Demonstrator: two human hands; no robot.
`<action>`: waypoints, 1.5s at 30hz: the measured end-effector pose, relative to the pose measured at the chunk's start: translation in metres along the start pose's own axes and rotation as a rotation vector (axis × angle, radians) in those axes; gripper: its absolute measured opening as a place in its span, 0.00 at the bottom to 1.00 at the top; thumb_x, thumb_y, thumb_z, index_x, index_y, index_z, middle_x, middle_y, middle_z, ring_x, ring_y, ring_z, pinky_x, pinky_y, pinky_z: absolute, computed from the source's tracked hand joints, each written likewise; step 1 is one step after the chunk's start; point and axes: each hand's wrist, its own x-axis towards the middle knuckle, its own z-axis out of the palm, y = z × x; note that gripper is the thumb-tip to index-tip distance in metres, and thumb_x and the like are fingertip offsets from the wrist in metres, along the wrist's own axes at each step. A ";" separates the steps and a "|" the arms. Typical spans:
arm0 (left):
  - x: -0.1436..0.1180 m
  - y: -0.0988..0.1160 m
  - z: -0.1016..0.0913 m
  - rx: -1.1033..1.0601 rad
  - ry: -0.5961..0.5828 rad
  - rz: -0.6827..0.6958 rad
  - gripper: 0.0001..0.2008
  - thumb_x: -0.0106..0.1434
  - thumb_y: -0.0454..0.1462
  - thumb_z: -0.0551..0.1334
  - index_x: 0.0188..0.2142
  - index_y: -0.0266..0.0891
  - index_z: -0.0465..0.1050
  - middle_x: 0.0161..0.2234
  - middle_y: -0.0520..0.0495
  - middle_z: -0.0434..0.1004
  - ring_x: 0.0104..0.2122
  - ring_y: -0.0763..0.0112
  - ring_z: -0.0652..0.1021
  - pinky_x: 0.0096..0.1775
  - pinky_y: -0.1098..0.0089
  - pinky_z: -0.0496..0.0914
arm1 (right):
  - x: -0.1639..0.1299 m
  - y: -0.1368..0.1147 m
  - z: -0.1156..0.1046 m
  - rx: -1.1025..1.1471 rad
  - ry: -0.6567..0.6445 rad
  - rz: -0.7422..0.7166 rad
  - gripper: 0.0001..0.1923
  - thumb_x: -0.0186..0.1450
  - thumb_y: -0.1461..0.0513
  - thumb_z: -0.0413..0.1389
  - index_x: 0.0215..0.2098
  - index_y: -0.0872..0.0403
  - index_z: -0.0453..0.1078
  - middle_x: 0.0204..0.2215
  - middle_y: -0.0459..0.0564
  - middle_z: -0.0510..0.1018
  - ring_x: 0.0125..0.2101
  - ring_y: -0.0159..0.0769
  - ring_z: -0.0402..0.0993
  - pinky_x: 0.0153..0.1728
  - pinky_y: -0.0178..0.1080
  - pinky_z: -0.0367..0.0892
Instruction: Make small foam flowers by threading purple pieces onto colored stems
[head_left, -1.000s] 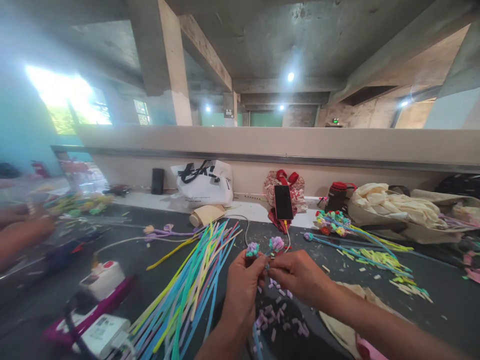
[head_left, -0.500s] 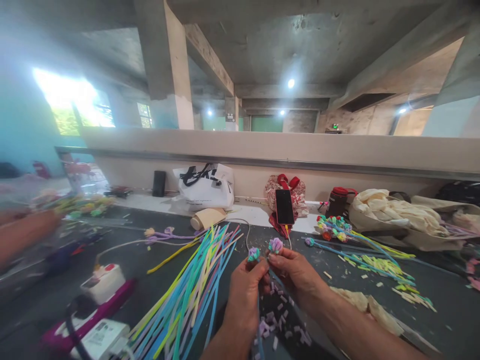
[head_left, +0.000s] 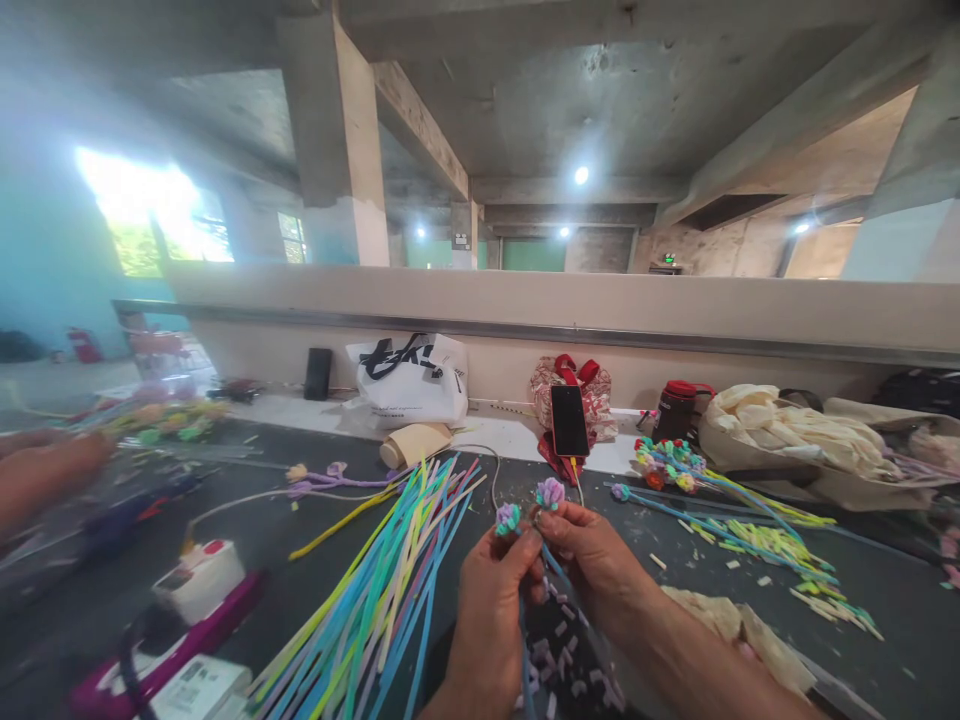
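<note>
Purple flower stems (head_left: 529, 505) pinched between both hands (head_left: 540, 570)

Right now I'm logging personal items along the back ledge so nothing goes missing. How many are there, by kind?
Phone, propped upright: 1
White carrier bag: 1
Red patterned bag behind the phone: 1
Dark flask with a red lid: 1
Small black box: 1
Total: 5

Concrete-beamed workshop: craft bench (head_left: 300, 520) strewn with colored strips (head_left: 390, 570).
</note>
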 end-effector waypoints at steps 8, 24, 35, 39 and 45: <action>-0.002 0.003 0.000 0.014 0.029 0.025 0.10 0.42 0.39 0.65 0.23 0.35 0.69 0.13 0.57 0.64 0.14 0.81 0.62 0.16 0.79 0.58 | -0.001 0.010 0.007 0.067 -0.095 -0.008 0.11 0.50 0.58 0.59 0.22 0.57 0.65 0.14 0.42 0.69 0.13 0.26 0.62 0.13 0.30 0.61; -0.002 0.003 0.008 -0.046 0.079 -0.014 0.17 0.32 0.41 0.68 0.24 0.34 0.71 0.13 0.53 0.68 0.13 0.77 0.67 0.13 0.78 0.59 | -0.001 0.001 0.001 -0.019 0.006 -0.081 0.09 0.47 0.60 0.61 0.21 0.57 0.67 0.15 0.43 0.71 0.12 0.25 0.61 0.12 0.30 0.58; -0.008 0.006 0.010 -0.097 -0.010 -0.100 0.15 0.35 0.41 0.67 0.24 0.34 0.73 0.13 0.51 0.69 0.13 0.78 0.66 0.13 0.79 0.56 | -0.004 -0.009 -0.002 -0.103 0.050 -0.113 0.10 0.45 0.60 0.62 0.21 0.57 0.68 0.14 0.40 0.66 0.13 0.22 0.56 0.13 0.27 0.53; -0.009 0.009 0.010 -0.023 0.058 -0.032 0.14 0.35 0.40 0.67 0.23 0.34 0.73 0.13 0.51 0.69 0.13 0.78 0.67 0.13 0.79 0.56 | -0.002 -0.004 -0.001 -0.074 -0.045 -0.099 0.09 0.49 0.59 0.60 0.21 0.56 0.66 0.14 0.41 0.67 0.13 0.24 0.58 0.14 0.28 0.55; -0.001 0.009 0.003 0.133 0.091 0.093 0.13 0.38 0.42 0.65 0.21 0.34 0.71 0.12 0.54 0.67 0.13 0.78 0.65 0.14 0.78 0.55 | -0.004 0.004 -0.008 -0.158 0.002 -0.115 0.11 0.52 0.56 0.57 0.26 0.56 0.67 0.17 0.43 0.69 0.16 0.26 0.63 0.18 0.30 0.57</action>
